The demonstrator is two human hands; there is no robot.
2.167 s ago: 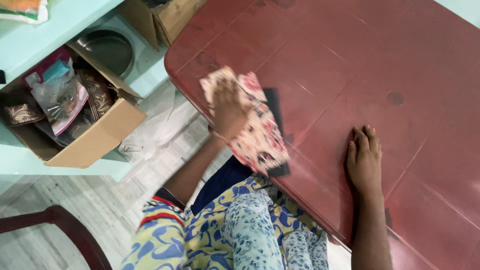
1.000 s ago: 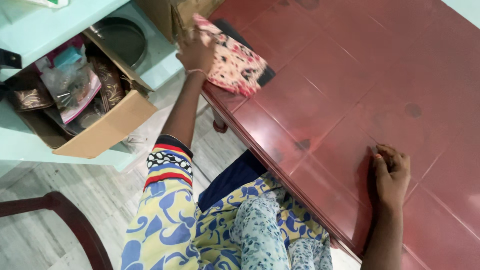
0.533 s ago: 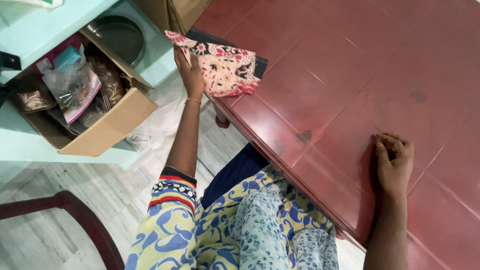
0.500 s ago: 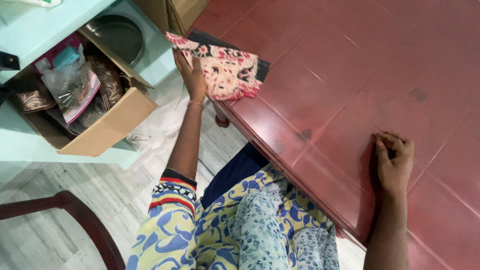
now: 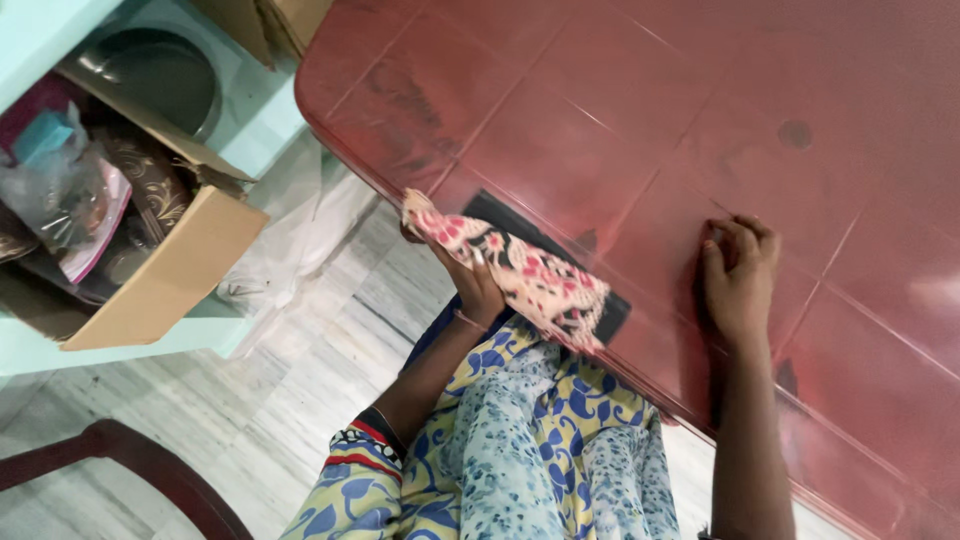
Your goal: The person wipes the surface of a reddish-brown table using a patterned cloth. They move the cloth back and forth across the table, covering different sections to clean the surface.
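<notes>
Gripping a patterned cloth [image 5: 520,272] in red, cream and black, the left hand [image 5: 478,288] has its fingers curled under the fabric at the near edge of the dark red table [image 5: 620,110], so that part of the cloth lies on the tabletop and part hangs over the rim toward the person's lap. The right hand [image 5: 738,278] holds nothing; its fingers are bent loosely and it rests on the table surface to the right of the cloth, apart from it. My judgement is that the main risk lies at that edge: with so much fabric past the rim and the hand partly below the tabletop, a loose hold could let the cloth slide off onto the pale tiled floor [image 5: 200,420]. A fast sweep along the rim could also knock the knuckles against the table's edge. On the far left, an open cardboard box [image 5: 165,285] full of packets sits on a pale green shelf [image 5: 60,355] with its flap jutting out toward the table corner; a wide swing of the cloth that way could catch the flap. A dark chair frame [image 5: 130,460] stands at near left, well clear.
</notes>
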